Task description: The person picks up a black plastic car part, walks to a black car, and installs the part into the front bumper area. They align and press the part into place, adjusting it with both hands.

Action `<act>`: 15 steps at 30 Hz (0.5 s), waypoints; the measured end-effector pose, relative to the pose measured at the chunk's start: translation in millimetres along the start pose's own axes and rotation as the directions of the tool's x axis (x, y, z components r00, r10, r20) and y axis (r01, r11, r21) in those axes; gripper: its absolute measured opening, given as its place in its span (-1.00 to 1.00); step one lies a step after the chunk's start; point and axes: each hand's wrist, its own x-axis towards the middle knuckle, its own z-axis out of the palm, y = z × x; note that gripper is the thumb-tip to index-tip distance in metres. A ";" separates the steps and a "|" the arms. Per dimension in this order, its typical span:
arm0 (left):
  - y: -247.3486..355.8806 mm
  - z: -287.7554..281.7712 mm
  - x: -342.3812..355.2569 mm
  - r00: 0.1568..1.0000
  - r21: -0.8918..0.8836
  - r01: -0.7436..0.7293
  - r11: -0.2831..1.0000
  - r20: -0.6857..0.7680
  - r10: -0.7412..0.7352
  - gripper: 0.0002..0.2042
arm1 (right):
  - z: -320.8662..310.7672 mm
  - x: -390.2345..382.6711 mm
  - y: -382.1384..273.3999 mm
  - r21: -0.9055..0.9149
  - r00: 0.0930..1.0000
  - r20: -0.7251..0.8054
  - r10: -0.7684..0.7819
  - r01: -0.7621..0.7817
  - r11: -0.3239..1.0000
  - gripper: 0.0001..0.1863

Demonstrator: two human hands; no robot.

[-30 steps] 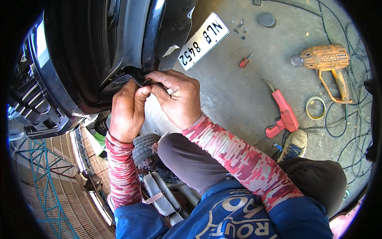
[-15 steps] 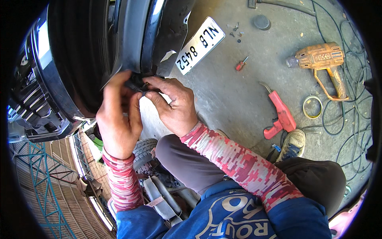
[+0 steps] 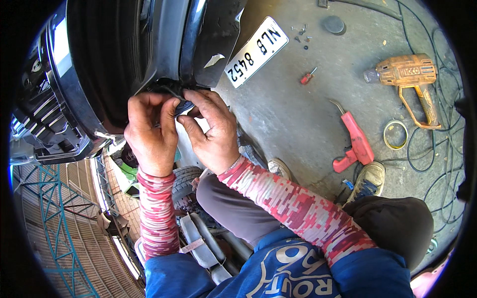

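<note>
A large glossy black car bumper [image 3: 164, 44] fills the upper left, and both hands work at its lower end. My left hand [image 3: 151, 131] has its fingers curled and the thumb pressed near a thin dark strip at the bumper's edge. Close on its right, my right hand [image 3: 214, 130] bends its fingers against the same end, with the thumb lower down. Between the two hands sits a small dark, bluish part, mostly covered by fingers; its kind cannot be made out. A white licence plate [image 3: 257, 51] lies beside the bumper.
On the concrete floor to the right lie a red screwdriver [image 3: 308, 76], a red gun-shaped tool with a bent tip [image 3: 355, 139], an orange heat gun [image 3: 410, 74], a tape roll [image 3: 395, 134], several screws [image 3: 302, 35], a dark round cap [image 3: 334, 25] and looping cables [image 3: 437, 149].
The view has shifted slightly. My left hand, blurred before, is now steadier, fingers curled in at the bumper's edge. My right thumb has moved down, away from the left thumb.
</note>
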 end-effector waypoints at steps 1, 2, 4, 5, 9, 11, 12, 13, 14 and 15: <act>-4.8 5.8 -4.4 0.998 -0.002 0.061 0.998 -0.012 -0.061 -0.88 | 0.5 1.0 0.2 -0.010 1.000 -0.016 -0.008 0.007 1.000 -0.57; -10.2 10.7 -6.8 0.986 0.013 0.168 0.986 -0.017 -0.167 -0.88 | 0.1 2.8 0.9 -0.021 0.999 -0.032 -0.015 0.015 1.000 -0.59; -19.9 20.5 -9.3 0.992 -0.097 0.122 0.988 -0.027 -0.125 -0.90 | -2.7 7.3 3.4 -0.028 0.998 -0.056 -0.025 0.023 0.999 -0.72; -23.5 23.9 -8.9 0.991 -0.140 0.126 0.982 -0.031 -0.132 -0.91 | -4.5 10.3 5.2 -0.031 0.998 -0.058 -0.030 0.028 0.999 -0.75; -24.7 25.3 -6.9 0.992 -0.132 0.112 0.985 -0.047 -0.119 -0.94 | -12.6 23.1 11.8 -0.054 0.999 -0.028 -0.029 0.028 0.998 -0.85; -22.1 25.7 -2.8 0.991 -0.103 0.124 0.987 -0.044 -0.129 -0.93 | -14.2 30.9 14.5 -0.068 0.998 -0.014 -0.058 0.057 0.996 -0.84; -20.6 27.0 -1.1 0.990 -0.067 0.125 0.990 -0.057 -0.128 -0.93 | -17.1 34.5 15.7 -0.121 0.997 -0.027 -0.072 0.069 0.990 -0.81; -19.5 28.4 0.3 0.988 -0.048 0.132 0.990 -0.069 -0.135 -0.93 | -18.9 38.1 17.2 -0.172 0.996 -0.039 -0.086 0.078 0.982 -0.78; -18.7 29.9 1.2 0.985 -0.046 0.145 0.988 -0.086 -0.148 -0.92 | -23.1 42.2 19.5 -0.219 0.992 -0.032 -0.123 0.113 0.969 -0.75; -18.8 31.2 2.4 0.980 -0.056 0.169 0.984 -0.094 -0.174 -0.91 | -26.1 45.4 21.7 -0.296 0.995 -0.029 -0.096 0.083 0.952 -0.60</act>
